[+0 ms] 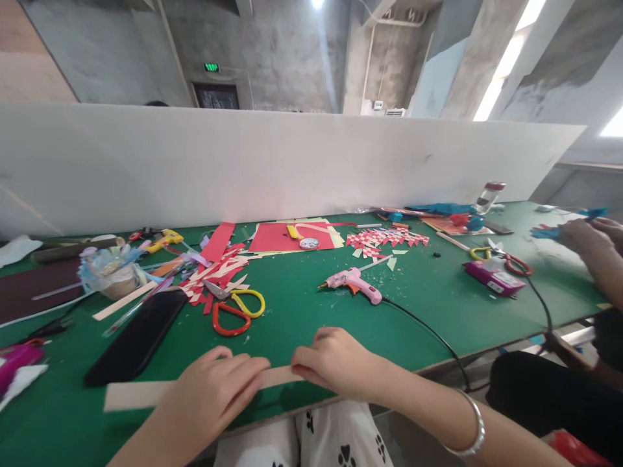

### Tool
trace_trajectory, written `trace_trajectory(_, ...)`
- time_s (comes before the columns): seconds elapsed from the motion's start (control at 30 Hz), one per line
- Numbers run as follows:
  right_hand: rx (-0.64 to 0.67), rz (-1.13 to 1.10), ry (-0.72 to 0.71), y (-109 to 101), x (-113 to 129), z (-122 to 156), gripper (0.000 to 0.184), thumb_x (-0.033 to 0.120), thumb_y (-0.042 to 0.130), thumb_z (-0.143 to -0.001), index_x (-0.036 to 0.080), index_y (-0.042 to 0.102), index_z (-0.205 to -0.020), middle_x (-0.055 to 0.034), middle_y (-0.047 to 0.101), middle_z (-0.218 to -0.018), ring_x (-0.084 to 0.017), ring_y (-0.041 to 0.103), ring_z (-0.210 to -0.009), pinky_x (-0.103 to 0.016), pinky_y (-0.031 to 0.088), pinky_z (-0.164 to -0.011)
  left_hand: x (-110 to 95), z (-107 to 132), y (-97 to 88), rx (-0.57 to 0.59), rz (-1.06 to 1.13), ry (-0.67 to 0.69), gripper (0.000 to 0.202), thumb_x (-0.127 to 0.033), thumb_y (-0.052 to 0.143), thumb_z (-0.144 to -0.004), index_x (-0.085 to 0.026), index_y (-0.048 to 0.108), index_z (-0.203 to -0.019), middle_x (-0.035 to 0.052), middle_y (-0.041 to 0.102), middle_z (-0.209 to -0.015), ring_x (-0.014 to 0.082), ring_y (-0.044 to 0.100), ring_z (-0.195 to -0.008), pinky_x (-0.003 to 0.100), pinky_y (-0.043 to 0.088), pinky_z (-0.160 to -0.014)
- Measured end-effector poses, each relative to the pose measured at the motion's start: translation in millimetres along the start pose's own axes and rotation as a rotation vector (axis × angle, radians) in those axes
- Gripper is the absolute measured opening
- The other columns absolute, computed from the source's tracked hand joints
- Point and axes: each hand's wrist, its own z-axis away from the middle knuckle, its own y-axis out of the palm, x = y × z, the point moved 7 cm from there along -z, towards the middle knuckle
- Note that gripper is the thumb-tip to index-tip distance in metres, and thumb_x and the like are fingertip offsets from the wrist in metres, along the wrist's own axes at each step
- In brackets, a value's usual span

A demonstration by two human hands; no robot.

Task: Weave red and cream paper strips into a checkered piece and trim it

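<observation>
A long pale paper strip [139,394] lies along the front of the green table. My left hand [214,389] rests over its middle, fingers closed together on the strip. At the strip's right end, my right hand [333,363] pinches it between thumb and fingers. The fingertips' undersides are hidden. Beyond my hands lie scissors [241,312] with one red and one yellow handle. A pink hot glue gun [357,285] rests on its side, its black cord running off the front edge. To the left is a black phone-like slab [139,334].
Red and pale paper scraps [219,269] are heaped behind the scissors. Red sheets [272,238] and checkered woven paper [384,239] lie farther back. A white partition [292,165] borders the table. At right, a co-worker's hands [584,233] hold blue material near a purple box [494,279].
</observation>
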Motion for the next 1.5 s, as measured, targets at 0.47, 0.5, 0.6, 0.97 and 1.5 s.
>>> trace_trajectory(0.47,0.028,-0.656,0.018,-8.5,-30.3,-5.0,0.023,0.026,0.046,-0.088,0.014,0.059,-0.072,0.0028,0.051,-0.060,-0.006,0.041,-0.053,-0.016,0.030,-0.052,3.3,0.3,1.0,-0.214,-0.342,0.199,0.035,-0.007,0.029,-0.090,-0.019,0.044,-0.060,-0.0060,0.047,-0.048,0.0096,0.037,-0.041,0.026,0.030,-0.052)
trace_trajectory(0.5,0.022,-0.666,0.023,-10.3,-35.6,-1.3,0.025,0.027,0.046,-0.088,0.014,0.059,-0.072,0.0028,0.050,-0.059,-0.006,0.041,-0.053,-0.017,0.030,-0.052,8.0,4.5,-1.0,-0.211,-0.342,0.202,0.035,-0.007,0.030,-0.090,-0.019,0.044,-0.060,-0.0063,0.047,-0.048,0.0093,0.037,-0.041,0.025,0.030,-0.053)
trace_trajectory(0.6,0.021,-0.647,0.031,-16.6,-51.3,10.7,0.029,0.031,0.045,-0.089,0.014,0.058,-0.070,0.0032,0.048,-0.058,-0.007,0.039,-0.052,-0.018,0.029,-0.050,26.7,20.8,-3.8,-0.194,-0.363,0.186,0.035,-0.008,0.031,-0.089,-0.019,0.044,-0.059,-0.0067,0.046,-0.048,0.0092,0.036,-0.041,0.024,0.031,-0.052)
trace_trajectory(0.97,0.001,-0.307,0.103,-53.4,-71.0,46.7,0.037,0.036,0.035,-0.093,0.018,0.057,-0.070,0.0017,0.051,-0.058,-0.009,0.039,-0.051,-0.021,0.030,-0.054,112.5,68.5,-12.0,-0.106,-0.349,-0.362,0.025,-0.031,0.036,-0.088,-0.020,0.058,-0.082,0.0011,0.064,-0.071,0.0171,0.059,-0.067,0.028,0.040,-0.064)
trace_trajectory(1.5,-0.044,-0.047,-0.063,-46.2,-2.0,0.3,0.014,0.020,0.047,-0.085,0.018,0.058,-0.075,0.0001,0.060,-0.068,-0.011,0.050,-0.062,-0.024,0.031,-0.061,4.5,-21.0,12.4,0.053,0.179,-0.173,0.038,-0.031,0.035,-0.092,-0.019,0.057,-0.063,-0.0029,0.055,-0.050,0.0111,0.045,-0.048,0.023,0.026,-0.047)
